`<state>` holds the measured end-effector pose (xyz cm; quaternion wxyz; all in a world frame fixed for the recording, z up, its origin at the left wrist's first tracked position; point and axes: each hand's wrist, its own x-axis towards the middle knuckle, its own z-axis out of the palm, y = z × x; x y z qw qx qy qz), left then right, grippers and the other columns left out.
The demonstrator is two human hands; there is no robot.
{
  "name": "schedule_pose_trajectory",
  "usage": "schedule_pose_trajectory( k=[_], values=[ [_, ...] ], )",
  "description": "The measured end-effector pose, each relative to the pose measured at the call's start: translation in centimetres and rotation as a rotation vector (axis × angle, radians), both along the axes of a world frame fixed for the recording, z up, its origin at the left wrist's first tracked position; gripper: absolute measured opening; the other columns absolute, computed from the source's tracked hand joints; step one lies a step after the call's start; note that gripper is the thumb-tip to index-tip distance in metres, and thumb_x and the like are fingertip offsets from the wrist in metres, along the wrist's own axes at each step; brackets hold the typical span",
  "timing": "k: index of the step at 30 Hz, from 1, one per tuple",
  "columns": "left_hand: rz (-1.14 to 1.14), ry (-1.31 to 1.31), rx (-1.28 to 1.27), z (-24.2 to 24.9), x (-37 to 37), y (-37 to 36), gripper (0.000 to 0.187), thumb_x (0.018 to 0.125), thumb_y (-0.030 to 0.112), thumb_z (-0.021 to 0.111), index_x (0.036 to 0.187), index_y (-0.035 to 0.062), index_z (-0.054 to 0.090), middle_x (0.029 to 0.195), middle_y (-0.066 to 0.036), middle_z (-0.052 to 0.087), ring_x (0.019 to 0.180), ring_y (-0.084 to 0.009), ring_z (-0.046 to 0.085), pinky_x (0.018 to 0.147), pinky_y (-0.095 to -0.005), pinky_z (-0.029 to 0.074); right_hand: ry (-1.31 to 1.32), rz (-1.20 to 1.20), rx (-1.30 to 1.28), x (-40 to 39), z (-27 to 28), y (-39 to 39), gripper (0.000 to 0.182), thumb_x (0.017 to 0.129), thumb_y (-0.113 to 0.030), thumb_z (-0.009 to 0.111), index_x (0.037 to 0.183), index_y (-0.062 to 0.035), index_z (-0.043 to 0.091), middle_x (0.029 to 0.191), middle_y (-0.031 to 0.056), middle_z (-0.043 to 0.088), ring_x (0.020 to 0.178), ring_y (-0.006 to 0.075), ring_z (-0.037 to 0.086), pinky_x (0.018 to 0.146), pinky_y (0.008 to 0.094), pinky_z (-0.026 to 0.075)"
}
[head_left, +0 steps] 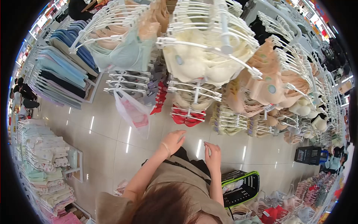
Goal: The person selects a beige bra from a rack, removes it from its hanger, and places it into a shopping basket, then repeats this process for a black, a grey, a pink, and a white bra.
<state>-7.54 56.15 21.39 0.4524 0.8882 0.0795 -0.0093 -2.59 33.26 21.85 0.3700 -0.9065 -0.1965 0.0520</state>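
Observation:
My left hand (173,142) is held out in front of my body, fingers apart, with nothing in it and a bracelet on the wrist. To its right, my right hand (212,152) is raised with its fingers apart and holds nothing. Neither hand touches the garments. Nearest above them hang red bras (188,116) on white hangers, below a row of cream bras (197,61). A clear plastic bag with pink contents (135,112) hangs from the rack, up and left of my left hand.
A black basket with a green rim (242,186) is beside me at the lower right. Another dark basket (307,155) stands farther right. Clothes racks (61,71) line the left, and peach bras (266,74) hang upper right. People are at the far left edge.

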Motion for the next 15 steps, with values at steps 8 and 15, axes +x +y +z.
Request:
schedule_pose_trajectory(
  k=[8,15],
  values=[
    [0.049,0.094,-0.074,-0.3,-3.9,5.1,0.013,0.086,0.012,0.061,0.094,0.0026,0.064,0.095,-0.015,0.066,0.091,-0.0351,0.062,0.082,-0.0412,0.048,0.042,0.058,-0.038,-3.3,-0.5,3.4,0.018,0.091,-0.012,0.056,0.104,-0.0073,0.068,0.097,0.0124,0.068,0.096,0.0300,0.062,0.102,0.0485,0.037],
    [0.038,0.116,-0.065,-1.4,-4.6,3.4,0.010,0.081,0.010,0.063,0.087,0.0026,0.065,0.090,-0.014,0.066,0.087,-0.0338,0.062,0.079,-0.0401,0.048,0.087,0.057,-0.062,-5.5,-1.0,1.4,0.017,0.091,-0.012,0.056,0.102,-0.0072,0.068,0.095,0.0130,0.068,0.094,0.0304,0.062,0.099,0.0475,0.039]
  ],
)
